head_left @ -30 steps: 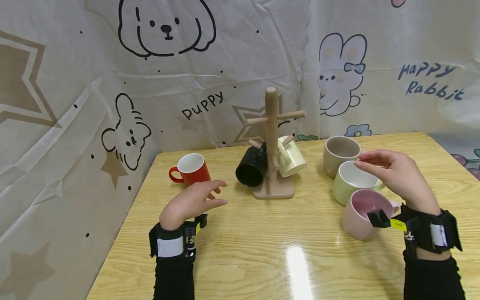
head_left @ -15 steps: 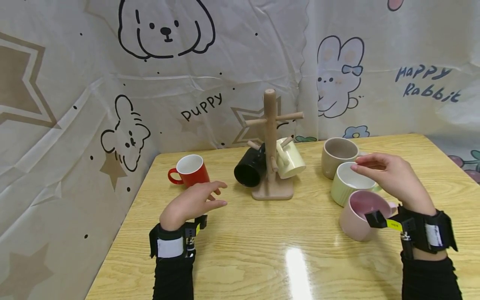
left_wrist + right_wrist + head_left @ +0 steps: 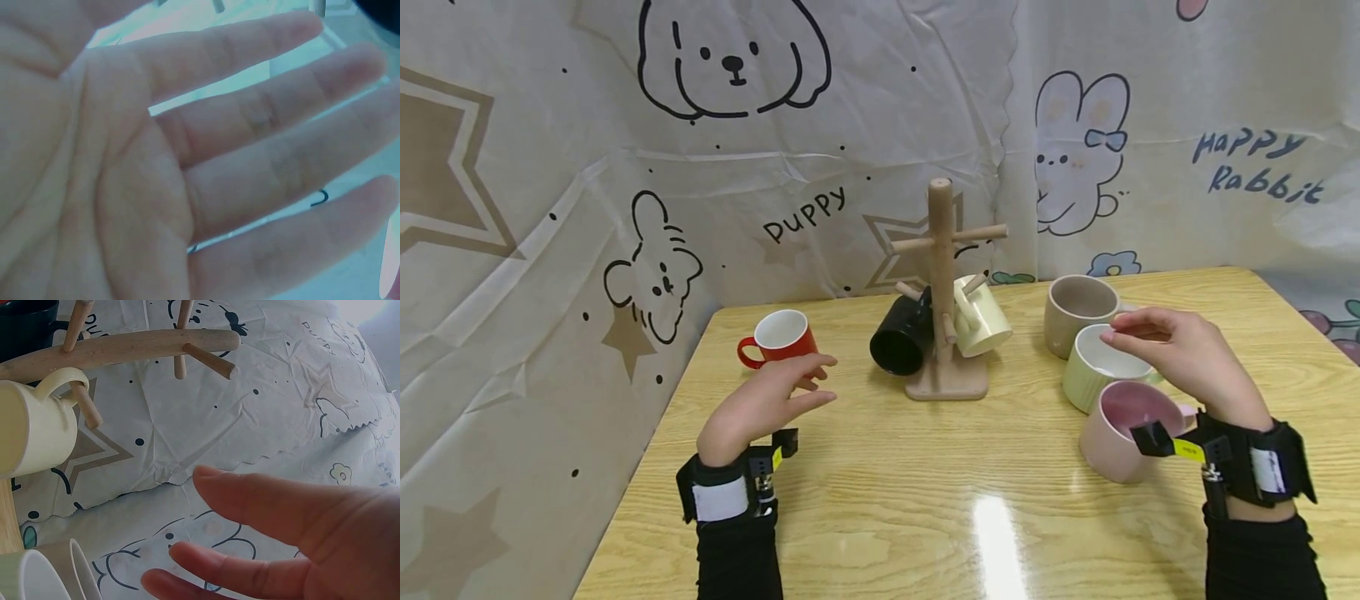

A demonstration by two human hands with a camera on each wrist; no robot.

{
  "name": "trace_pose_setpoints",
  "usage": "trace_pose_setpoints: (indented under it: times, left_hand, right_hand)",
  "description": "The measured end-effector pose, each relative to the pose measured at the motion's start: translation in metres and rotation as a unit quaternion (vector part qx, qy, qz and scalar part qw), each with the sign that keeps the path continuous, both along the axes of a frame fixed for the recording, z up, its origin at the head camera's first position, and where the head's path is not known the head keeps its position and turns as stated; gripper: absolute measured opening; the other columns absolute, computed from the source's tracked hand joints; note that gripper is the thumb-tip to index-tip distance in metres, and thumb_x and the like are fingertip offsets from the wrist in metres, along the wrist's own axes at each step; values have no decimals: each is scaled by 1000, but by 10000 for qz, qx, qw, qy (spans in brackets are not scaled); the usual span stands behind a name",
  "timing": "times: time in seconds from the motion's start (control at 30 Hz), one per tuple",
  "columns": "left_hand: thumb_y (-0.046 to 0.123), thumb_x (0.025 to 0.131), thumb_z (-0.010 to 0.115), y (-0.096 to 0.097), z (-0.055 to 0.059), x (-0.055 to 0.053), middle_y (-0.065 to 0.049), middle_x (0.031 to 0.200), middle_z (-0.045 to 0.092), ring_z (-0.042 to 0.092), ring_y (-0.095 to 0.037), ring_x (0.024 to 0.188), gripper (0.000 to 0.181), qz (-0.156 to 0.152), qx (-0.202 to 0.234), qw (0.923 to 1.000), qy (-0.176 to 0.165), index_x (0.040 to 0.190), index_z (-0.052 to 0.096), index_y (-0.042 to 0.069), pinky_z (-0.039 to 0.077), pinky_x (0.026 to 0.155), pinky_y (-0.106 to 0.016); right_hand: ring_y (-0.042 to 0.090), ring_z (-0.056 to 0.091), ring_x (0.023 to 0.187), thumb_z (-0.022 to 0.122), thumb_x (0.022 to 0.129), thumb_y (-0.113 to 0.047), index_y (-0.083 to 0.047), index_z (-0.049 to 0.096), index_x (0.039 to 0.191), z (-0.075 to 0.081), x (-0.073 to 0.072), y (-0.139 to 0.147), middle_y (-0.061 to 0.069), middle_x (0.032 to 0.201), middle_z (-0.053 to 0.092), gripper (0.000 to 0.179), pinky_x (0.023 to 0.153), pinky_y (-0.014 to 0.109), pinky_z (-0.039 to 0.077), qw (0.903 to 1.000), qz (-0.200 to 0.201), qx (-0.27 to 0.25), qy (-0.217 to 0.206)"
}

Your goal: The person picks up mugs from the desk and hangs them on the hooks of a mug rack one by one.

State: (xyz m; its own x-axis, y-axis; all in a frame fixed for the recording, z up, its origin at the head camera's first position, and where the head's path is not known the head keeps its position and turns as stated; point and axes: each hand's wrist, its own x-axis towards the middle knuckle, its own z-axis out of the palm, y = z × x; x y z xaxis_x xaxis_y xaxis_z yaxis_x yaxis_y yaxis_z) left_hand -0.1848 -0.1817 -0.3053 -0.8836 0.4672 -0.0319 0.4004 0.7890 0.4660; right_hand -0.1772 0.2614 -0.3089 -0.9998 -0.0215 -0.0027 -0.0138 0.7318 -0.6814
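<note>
My left hand (image 3: 763,400) hovers in front of the red mug (image 3: 793,342) and overlaps its lower part in the head view. In the left wrist view the fingers (image 3: 250,125) are extended, with nothing in the palm. My right hand (image 3: 1195,354) is over the light green mug (image 3: 1093,383), thumb and fingers apart and holding nothing in the right wrist view. Close by stand a pink mug (image 3: 1108,442) and a grey-beige mug (image 3: 1063,321). On the wooden mug tree (image 3: 942,217) hang a black mug (image 3: 895,337) and a cream mug (image 3: 47,437), both tilted.
The mug tree's base (image 3: 947,387) stands toward the back middle of the wooden table (image 3: 895,483). Its upper pegs (image 3: 981,233) carry no mugs. A printed cloth (image 3: 887,100) hangs directly behind the table and down its left side.
My left hand has drawn back slightly to the left, showing more of the red mug. The right hand has stayed nearly still over the green mug. The mugs have not moved.
</note>
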Motion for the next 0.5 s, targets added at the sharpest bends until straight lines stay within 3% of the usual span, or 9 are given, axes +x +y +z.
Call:
trace_pose_setpoints:
  times: [0.17, 0.3, 0.4, 0.5]
  left_hand:
    - [19, 85, 65, -4, -1, -2, -14, 118, 61, 60, -29, 106, 44, 15, 308, 9980, 546, 125, 53, 5, 51, 87, -42]
    - [15, 82, 68, -15, -5, -8, -14, 121, 59, 57, -30, 106, 45, 261, 482, 9931, 1039, 124, 55, 5, 50, 87, -44]
    - [10, 80, 70, -35, -11, -20, -17, 129, 53, 52, -35, 111, 52, 529, 600, 9897, 1187, 128, 51, 5, 50, 85, -47]
    - [9, 79, 70, -60, -18, -39, -17, 142, 41, 41, -39, 125, 60, 805, 788, 9876, 1092, 135, 45, 8, 40, 95, -56]
  right_hand:
    - [39, 51, 112, 56, 86, -51, -4, 57, 118, -1, 1, 3, 22, 123, 54, 57, 85, 50, 42, 9999, 32, 99, 93]
    - [37, 54, 108, 57, 87, -48, -4, 58, 115, -3, 1, 3, 22, 118, 59, 53, 82, 45, 45, 9996, 128, 182, 190]
    - [35, 56, 107, 57, 86, -47, -4, 59, 114, -4, 0, 1, 20, 116, 60, 51, 82, 43, 45, 9994, 172, 173, 236]
    - [35, 56, 106, 58, 86, -47, -5, 60, 113, -4, -1, 1, 19, 115, 61, 50, 82, 41, 45, 9993, 184, 174, 262]
